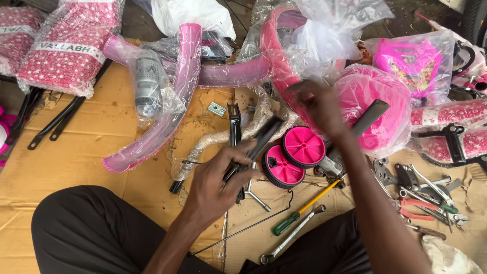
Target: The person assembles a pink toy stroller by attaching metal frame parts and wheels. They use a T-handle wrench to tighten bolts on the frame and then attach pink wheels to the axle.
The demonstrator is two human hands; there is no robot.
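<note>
Black metal bars (258, 144) sit tight in the left hand (215, 185) just beside the pink wheels (294, 157), so a firm grip helps, while the blurry right hand (317, 104) above them cannot be read.

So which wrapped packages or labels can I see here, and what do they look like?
Padded pink seat bag, top left: clear plastic, white label strip.
Grey bottle in clear wrap, upper left of centre.
Pink printed panel bag, top right.
Pink mudguards, plastic-wrapped, centre.
</note>
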